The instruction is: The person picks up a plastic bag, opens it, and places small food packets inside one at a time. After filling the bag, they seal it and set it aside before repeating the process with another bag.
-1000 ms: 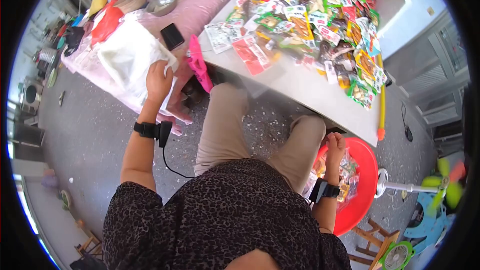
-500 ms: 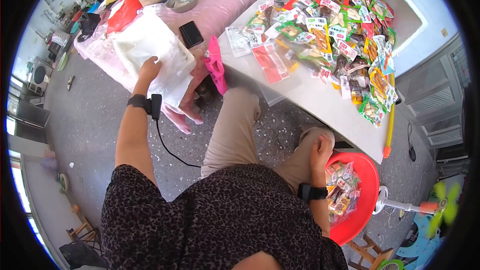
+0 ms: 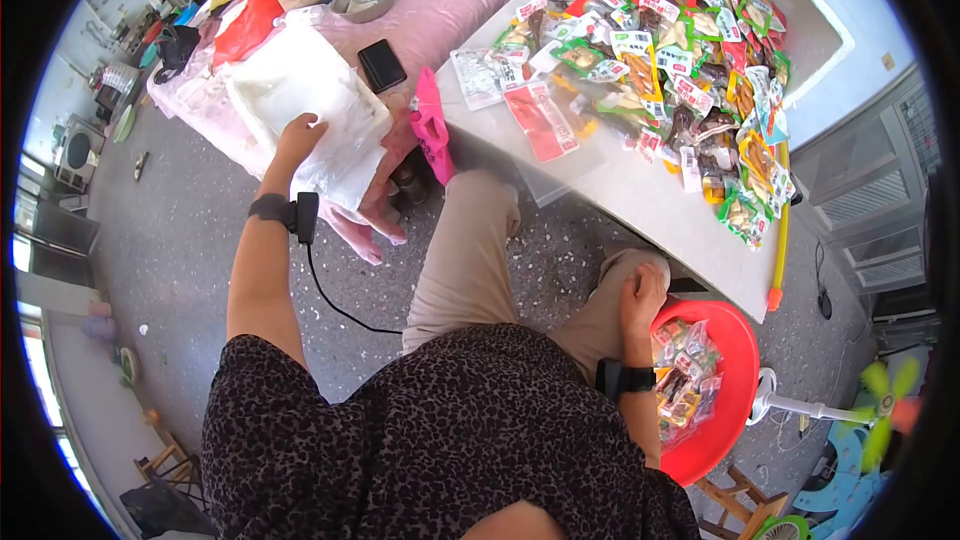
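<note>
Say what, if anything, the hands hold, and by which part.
The right hand, at the knee, shows nothing held. Whether the left hand, over the white container, grips anything cannot be told.

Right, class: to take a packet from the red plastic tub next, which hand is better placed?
The right hand, I'd judge: it rests on the beige-trousered knee beside the red plastic tub, while the left hand is across at the white container.

This looks like a home. A pink-covered bed (image 3: pixel 450 0) fills the upper left, and a washing machine (image 3: pixel 80 147) stands far left.
</note>
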`<state>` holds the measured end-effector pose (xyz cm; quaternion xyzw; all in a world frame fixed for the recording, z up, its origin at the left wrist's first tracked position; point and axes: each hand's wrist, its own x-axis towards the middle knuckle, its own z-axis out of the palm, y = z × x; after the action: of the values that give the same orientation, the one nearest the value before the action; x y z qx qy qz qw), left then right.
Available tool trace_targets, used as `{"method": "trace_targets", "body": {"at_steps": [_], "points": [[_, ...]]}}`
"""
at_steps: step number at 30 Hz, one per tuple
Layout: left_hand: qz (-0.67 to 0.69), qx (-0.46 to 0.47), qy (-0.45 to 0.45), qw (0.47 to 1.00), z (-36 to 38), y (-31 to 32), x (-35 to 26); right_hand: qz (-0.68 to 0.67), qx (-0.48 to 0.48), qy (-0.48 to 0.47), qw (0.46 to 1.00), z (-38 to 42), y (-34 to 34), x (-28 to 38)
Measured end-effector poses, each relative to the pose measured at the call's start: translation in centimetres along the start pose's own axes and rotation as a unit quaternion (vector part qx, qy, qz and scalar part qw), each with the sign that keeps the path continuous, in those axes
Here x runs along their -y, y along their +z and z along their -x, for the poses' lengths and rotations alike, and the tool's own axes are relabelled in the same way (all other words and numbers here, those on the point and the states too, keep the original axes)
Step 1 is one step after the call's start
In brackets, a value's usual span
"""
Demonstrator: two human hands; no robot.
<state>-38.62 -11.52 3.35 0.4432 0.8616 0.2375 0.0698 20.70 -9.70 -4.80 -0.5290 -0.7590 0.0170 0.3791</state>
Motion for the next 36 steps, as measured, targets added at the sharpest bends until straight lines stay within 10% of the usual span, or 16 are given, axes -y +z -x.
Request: {"method": "trace_targets", "body": {"at_steps": [17, 36], "points": [[-0.089, 0.023, 0.031, 0.995, 0.6, 0.4, -0.7, 0.013, 0.004, 0.012, 1.0, 0.2, -0.1, -0.1], [0.257, 0.068, -0.009, 0.964, 2.6, -2.9, -5.0, -0.01, -0.006, 0.015, 1.0, 0.2, -0.3, 0.0]]}}
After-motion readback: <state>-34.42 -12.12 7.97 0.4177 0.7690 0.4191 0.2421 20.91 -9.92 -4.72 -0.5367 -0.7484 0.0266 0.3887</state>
